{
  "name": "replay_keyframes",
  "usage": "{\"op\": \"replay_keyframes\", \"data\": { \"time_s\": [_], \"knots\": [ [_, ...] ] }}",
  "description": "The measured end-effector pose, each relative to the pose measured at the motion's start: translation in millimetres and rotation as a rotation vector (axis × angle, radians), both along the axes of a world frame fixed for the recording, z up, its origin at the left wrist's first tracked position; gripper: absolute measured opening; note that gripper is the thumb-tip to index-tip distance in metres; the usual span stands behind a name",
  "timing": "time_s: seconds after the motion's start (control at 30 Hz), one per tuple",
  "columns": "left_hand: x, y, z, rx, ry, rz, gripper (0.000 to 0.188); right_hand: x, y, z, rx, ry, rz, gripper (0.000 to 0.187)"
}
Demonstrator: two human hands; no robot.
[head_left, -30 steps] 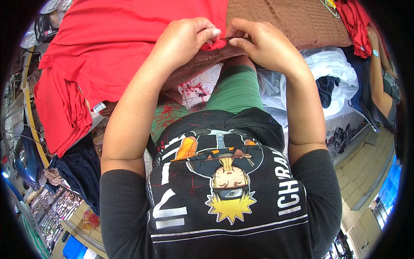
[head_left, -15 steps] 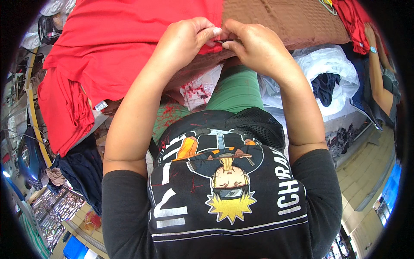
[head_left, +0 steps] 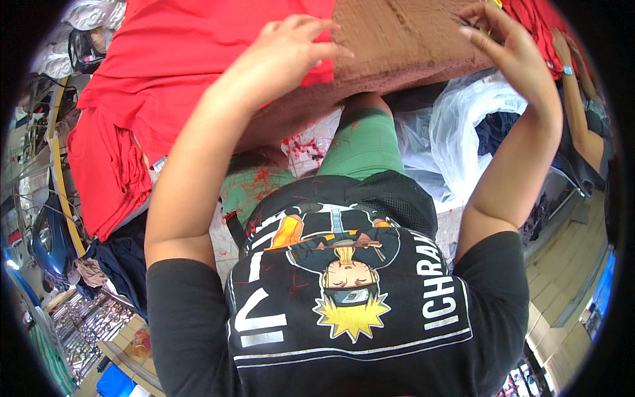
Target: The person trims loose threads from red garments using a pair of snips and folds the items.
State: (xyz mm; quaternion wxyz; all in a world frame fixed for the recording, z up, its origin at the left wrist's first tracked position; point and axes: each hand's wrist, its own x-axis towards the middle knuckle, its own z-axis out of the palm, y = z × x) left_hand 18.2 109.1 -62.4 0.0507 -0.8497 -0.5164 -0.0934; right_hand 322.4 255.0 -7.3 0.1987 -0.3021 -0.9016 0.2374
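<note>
Red fabric (head_left: pixel 218 59) lies over the left part of a brown cloth-covered table (head_left: pixel 390 46). Above the fabric's right edge is my left hand (head_left: pixel 294 49), its fingers spread with nothing held between them. My right hand (head_left: pixel 506 40) is raised over the right side of the brown cover, thumb and fingers pinched round a small dark tool (head_left: pixel 467 24). The tool's exact kind is too small to make out. Some of my right fingers are hidden behind the others.
White plastic bags (head_left: pixel 456 126) with dark cloth stand below the table at the right. A co-worker's arm (head_left: pixel 575 99) reaches to red cloth (head_left: pixel 539 26) at the far right. Red thread scraps lie on my green shorts (head_left: pixel 367 142). Dark garments (head_left: pixel 122 264) hang at the left.
My hands have come apart from the fabric's edge. The right one has swung right with the small dark tool; the left has let go of the red fabric and its fingers have opened.
</note>
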Motion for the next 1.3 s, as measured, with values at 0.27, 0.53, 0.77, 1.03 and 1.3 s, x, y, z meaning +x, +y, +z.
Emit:
{"op": "replay_keyframes", "data": {
  "time_s": [0.27, 0.53, 0.77, 1.03, 1.3],
  "knots": [
    [-21, 13, -4, 0.063, -0.208, -0.036, 0.012, -82, -40, -71, -0.684, 0.035, -0.029, 0.034],
    [-13, -11, 38, 0.247, -0.370, -0.015, 0.019, -143, -78, -68, -1.366, 0.532, 0.052, 0.026],
    [8, -58, -4, 0.314, -0.501, 0.075, 0.020, -143, -78, -69, -1.550, 0.859, 0.009, 0.024],
    [18, -44, -6, 0.229, -0.843, 0.368, 0.032, -143, -86, -68, -1.521, 0.810, 0.068, 0.021],
    [0, -56, 10, -0.313, -0.752, 0.247, 0.022, -110, -82, -72, -0.600, 0.294, 0.319, 0.014]
  ]
}}
